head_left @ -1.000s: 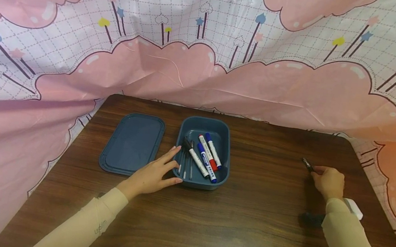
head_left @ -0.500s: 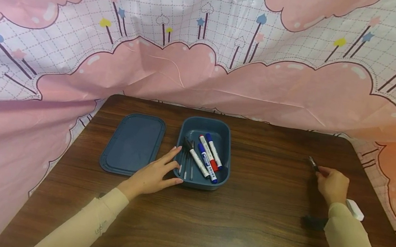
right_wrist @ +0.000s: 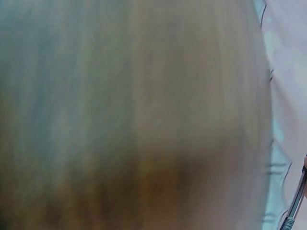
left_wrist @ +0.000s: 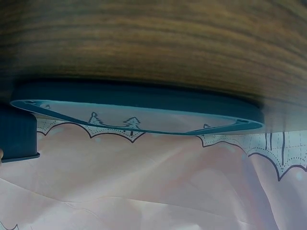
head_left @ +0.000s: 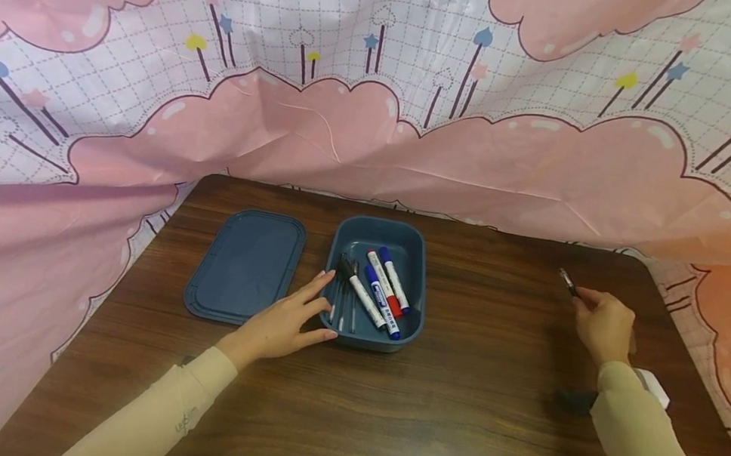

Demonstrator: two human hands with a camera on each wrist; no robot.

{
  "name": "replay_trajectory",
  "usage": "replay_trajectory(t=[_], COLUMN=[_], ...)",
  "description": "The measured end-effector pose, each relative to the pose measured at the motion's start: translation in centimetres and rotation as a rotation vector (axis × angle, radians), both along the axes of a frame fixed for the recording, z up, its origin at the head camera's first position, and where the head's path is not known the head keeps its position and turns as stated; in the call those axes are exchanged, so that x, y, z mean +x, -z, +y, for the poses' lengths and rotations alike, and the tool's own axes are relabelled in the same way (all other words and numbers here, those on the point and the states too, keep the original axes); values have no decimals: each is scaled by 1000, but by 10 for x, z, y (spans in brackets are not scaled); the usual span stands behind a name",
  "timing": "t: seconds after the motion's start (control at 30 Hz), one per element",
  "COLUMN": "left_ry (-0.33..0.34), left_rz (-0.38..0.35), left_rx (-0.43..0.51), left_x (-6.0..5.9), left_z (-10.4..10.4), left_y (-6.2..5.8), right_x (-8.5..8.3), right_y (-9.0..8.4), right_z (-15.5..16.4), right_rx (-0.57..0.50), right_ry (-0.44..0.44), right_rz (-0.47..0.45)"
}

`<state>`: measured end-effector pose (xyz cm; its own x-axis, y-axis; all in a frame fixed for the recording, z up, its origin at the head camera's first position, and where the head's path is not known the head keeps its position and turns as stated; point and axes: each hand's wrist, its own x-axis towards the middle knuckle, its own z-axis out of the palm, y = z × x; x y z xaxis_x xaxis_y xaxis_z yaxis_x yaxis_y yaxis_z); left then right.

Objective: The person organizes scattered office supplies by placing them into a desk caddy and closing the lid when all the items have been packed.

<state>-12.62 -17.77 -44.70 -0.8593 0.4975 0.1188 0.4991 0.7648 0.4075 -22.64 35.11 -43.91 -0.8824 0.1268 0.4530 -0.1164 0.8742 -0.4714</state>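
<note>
My right hand (head_left: 603, 327) pinches a slim pen (head_left: 568, 282) over the right part of the table; the pen's clear end points away to the upper left. In the right wrist view the same pen (right_wrist: 295, 205) shows at the lower right edge. My left hand (head_left: 281, 324) lies with fingers spread at the near left side of a blue-grey box (head_left: 423, 296), fingertips right at its rim. Inside the box are a black-capped marker (head_left: 366, 302), a red marker (head_left: 382, 274), blue markers (head_left: 396, 281) and several thin pens (head_left: 343, 309).
A flat blue-grey lid (head_left: 247, 263) lies on the brown table (head_left: 438, 419), left of the box. A white device (head_left: 654, 388) is at my right wrist. Behind the table hangs a pink and white patterned cloth (head_left: 416, 150).
My right hand with the pen shifted slightly right, then back left and a little farther from me. My left hand and the box's contents have stayed put.
</note>
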Motion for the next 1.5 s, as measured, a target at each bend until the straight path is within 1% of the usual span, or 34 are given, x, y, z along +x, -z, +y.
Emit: replay_trajectory(t=[0.13,0.37,0.5,0.67,0.9,1.13,1.2,1.4,1.5], left_ry=[-2,-7,-6,-8,-10,-20,-20,-12,-9], left_rz=[-5,-26,-15,0,2,-11,-10,2,6], left_rx=[-3,-11,-8,-13,-9,-15,-14,-1,2], left_x=[0,1,1,3,3,2,2,1,0], left_z=[0,0,0,0,0,1,1,2,3], left_y=[-1,-2,-1,2,3,1,1,0,0], right_x=[-10,-23,-29,-34,-37,-38,-37,-34,-33], right_y=[-12,-40,-57,-80,-107,-120,-123,-129,-130], right_z=[-15,-56,-84,-118,-159,-190,-198,-220,-229], right_rx=[-5,1,-11,-36,-119,-109,-122,-162,-165], right_ry=[-56,-145,-194,-260,-328,-363,-375,-405,-423], right_rz=[96,165,202,275,272,325,335,341,347])
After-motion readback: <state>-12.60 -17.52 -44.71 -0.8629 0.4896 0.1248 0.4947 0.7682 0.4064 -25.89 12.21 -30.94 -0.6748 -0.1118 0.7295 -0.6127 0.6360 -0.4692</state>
